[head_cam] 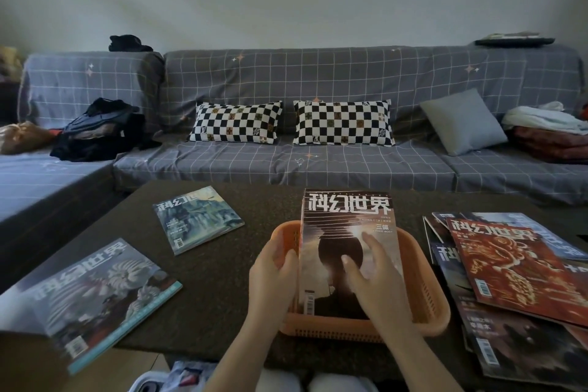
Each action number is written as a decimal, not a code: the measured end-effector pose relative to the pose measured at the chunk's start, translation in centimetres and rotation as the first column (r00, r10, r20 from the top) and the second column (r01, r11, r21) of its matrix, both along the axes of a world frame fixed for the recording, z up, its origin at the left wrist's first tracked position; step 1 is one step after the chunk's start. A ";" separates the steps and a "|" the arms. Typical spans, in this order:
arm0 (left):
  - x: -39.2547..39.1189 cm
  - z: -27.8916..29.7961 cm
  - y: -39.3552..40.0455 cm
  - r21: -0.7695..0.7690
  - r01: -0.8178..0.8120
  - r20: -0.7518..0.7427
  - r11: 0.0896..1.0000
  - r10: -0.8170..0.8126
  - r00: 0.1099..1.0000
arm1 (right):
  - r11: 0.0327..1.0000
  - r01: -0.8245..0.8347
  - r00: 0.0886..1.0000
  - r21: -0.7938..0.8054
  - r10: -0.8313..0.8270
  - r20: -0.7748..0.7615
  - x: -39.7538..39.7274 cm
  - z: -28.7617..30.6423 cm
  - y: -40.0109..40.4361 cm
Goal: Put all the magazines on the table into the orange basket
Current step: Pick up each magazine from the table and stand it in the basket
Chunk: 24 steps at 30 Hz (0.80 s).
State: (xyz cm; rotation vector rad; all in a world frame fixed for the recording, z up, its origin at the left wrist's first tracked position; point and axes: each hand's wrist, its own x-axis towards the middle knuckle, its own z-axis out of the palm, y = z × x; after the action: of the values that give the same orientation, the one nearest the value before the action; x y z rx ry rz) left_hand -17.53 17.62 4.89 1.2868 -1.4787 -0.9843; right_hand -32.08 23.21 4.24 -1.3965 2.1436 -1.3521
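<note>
Right hand (372, 277) fingers (369, 240) flat on magazine (346, 232) (in orange basket (429, 312))

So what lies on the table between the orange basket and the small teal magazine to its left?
Nothing: in the head view, only bare dark table separates the orange basket from the small teal magazine.

One orange basket (426, 315), two checkered pillows (235, 121) (plus one grey cushion (464, 121)).
</note>
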 end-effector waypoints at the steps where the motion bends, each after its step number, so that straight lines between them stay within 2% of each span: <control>1: 0.9 0.1 -0.1 -0.022 -0.007 -0.002 1.000 0.007 1.000 | 0.999 -0.037 0.999 -0.031 0.038 0.004 1.1 0.2 -0.4; 5: 5.6 0.2 -1.0 -0.067 -0.046 0.017 0.997 0.047 0.999 | 0.969 -0.224 0.969 -0.108 0.233 0.077 6.2 0.8 -2.3; 9: 11.2 -0.5 -2.1 -0.100 -0.167 0.042 0.981 0.172 0.984 | 0.922 -0.357 0.918 -0.149 0.375 0.126 11.8 0.6 -4.5; 12: 15.2 -1.5 -2.5 -0.099 -0.279 0.046 0.955 0.284 0.958 | 0.878 -0.464 0.864 -0.121 0.478 0.158 15.8 -0.3 -6.3; 18: 21.9 -4.5 -3.3 0.012 -0.466 0.044 0.885 0.465 0.884 | 0.807 -0.590 0.788 -0.026 0.583 0.200 22.3 -3.9 -10.0; 21: 24.6 -6.4 -3.7 0.053 -0.536 0.232 0.843 0.511 0.827 | 0.782 -0.623 0.771 0.032 0.606 0.194 24.5 -5.8 -11.6; 24: 26.5 -8.2 -3.8 0.056 -0.622 0.451 0.781 0.536 0.714 | 0.769 -0.629 0.777 0.113 0.614 0.142 26.0 -7.6 -12.8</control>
State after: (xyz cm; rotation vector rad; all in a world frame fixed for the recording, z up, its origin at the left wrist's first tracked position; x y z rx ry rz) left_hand 8.99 13.79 -3.31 2.0551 -1.1378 -0.4514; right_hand -6.03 10.37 -3.39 -1.7186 1.4611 -0.9393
